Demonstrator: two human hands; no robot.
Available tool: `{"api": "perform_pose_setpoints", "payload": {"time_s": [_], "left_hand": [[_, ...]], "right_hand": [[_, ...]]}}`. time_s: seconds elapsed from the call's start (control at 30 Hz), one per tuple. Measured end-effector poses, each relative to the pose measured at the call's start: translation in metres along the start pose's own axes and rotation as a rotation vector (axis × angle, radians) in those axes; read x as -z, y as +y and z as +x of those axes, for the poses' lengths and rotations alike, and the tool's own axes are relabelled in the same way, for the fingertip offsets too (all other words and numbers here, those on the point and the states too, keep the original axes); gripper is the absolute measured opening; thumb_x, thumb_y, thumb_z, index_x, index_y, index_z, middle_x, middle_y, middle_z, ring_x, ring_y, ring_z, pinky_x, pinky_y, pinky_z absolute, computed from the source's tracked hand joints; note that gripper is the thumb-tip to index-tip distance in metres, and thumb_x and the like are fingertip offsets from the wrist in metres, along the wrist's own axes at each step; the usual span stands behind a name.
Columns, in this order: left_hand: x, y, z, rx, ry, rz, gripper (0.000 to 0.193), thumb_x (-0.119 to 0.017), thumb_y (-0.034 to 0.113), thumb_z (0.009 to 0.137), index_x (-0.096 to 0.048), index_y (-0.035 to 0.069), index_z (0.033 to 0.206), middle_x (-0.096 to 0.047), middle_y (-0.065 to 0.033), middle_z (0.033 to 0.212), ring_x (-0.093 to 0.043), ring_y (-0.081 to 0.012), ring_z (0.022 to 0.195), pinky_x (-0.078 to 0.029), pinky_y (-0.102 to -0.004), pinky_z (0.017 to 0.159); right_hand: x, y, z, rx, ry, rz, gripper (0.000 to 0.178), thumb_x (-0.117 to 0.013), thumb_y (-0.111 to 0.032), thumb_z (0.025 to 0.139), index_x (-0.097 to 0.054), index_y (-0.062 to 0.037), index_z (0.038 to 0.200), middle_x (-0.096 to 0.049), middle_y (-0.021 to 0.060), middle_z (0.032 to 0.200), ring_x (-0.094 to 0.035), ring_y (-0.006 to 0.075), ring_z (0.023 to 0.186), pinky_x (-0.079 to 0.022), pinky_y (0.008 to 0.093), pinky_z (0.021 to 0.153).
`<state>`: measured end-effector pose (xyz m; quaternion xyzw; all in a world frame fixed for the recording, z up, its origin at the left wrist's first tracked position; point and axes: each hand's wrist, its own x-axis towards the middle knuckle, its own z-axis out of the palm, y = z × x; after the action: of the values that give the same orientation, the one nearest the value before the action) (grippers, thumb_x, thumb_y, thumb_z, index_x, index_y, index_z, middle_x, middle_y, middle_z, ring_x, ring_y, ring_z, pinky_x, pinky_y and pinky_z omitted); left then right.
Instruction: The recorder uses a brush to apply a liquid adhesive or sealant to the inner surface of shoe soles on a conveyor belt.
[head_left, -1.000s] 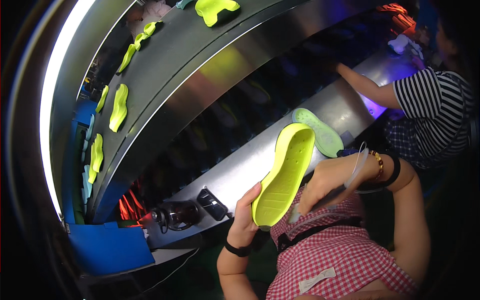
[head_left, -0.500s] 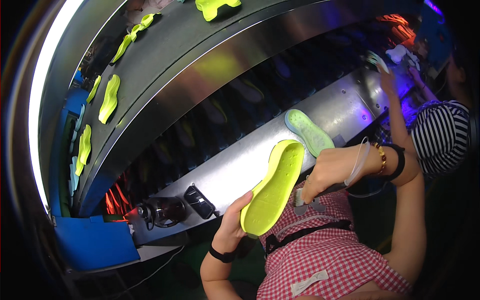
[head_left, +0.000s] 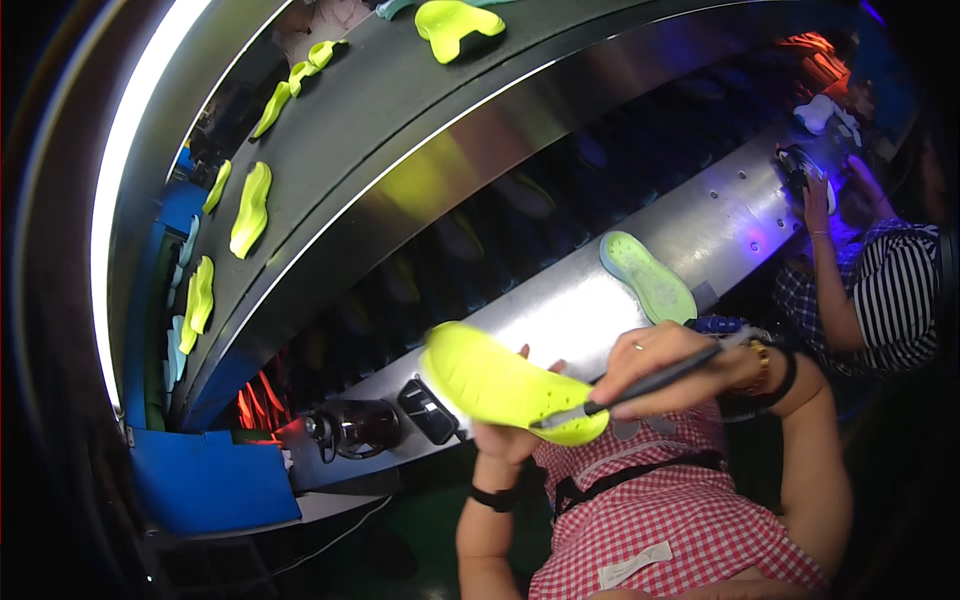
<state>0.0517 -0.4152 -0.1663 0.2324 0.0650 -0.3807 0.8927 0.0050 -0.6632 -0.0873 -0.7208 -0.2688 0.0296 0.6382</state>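
Observation:
A bright yellow-green shoe sole [head_left: 490, 380] is in my left hand [head_left: 503, 442], whose fingers wrap beneath it and show along its far edge. It lies slanted, its holed end toward my right hand [head_left: 660, 360]. That hand is closed around a black-handled brush [head_left: 668, 378]. The brush's pale tip reaches the sole's surface near the small holes; motion blurs its bristles. Just beyond my right hand, a pale green sole with a bluish rim [head_left: 648, 280] rests on the metal ledge.
A dark conveyor belt [head_left: 345, 150] carries several yellow-green pieces along the far left. A black tray [head_left: 428, 410] and a dark jug [head_left: 360, 428] stand on the metal ledge [head_left: 540, 300]. A co-worker in a striped top [head_left: 895, 310] handles something at the far right.
My left hand has turned the sole from nearly upright to slanting leftward. My right hand has brought the brush onto it. The co-worker's hands have shifted.

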Motion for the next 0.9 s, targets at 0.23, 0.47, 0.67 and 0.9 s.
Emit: {"api": "perform_pose_setpoints", "payload": {"time_s": [0.23,0.47,0.67,0.9], "left_hand": [[-0.001,-0.035,0.012,-0.103,0.057,-0.068,0.064,-0.022,0.059,0.086,-0.04,0.014,0.127,-0.047,-0.0106,0.124,-0.051,-0.0326,0.105,-0.037,-0.048,0.092],[0.001,-0.045,0.025,-0.371,0.294,0.147,0.071,-0.015,0.065,0.083,-0.036,0.015,0.129,-0.048,-0.012,0.121,-0.047,-0.0275,0.109,-0.037,-0.0386,0.093],[-0.001,-0.029,0.014,-0.419,0.171,0.13,0.08,-0.016,0.072,0.078,-0.036,0.013,0.128,-0.051,-0.0145,0.117,-0.058,-0.0285,0.085,-0.048,-0.0452,0.073],[-0.038,-0.039,0.023,-0.462,0.092,-0.04,0.075,-0.02,0.068,0.08,-0.033,0.013,0.13,-0.049,-0.0199,0.117,-0.058,-0.0328,0.081,-0.048,-0.0473,0.074]], "right_hand": [[-0.025,0.05,0.014,-0.45,0.262,0.36,0.02,-0.068,-0.012,0.071,-0.066,-0.0022,0.088,-0.065,0.0121,0.081,-0.062,0.0151,0.071,-0.049,0.023,0.066],[-0.054,0.06,0.015,0.179,0.166,-0.448,0.017,-0.063,-0.017,0.068,-0.067,-0.0077,0.082,-0.061,0.0119,0.072,-0.058,0.0257,0.063,-0.045,0.034,0.058],[-0.025,0.035,-0.006,0.084,-0.232,-0.282,0.018,-0.065,-0.017,0.07,-0.067,-0.0069,0.085,-0.063,0.0115,0.073,-0.06,0.0246,0.064,-0.047,0.0317,0.059],[-0.028,0.025,0.016,-0.128,0.019,0.078,0.02,-0.065,-0.014,0.073,-0.066,-0.0027,0.089,-0.064,0.0145,0.079,-0.062,0.0198,0.07,-0.048,0.0257,0.065]]}}
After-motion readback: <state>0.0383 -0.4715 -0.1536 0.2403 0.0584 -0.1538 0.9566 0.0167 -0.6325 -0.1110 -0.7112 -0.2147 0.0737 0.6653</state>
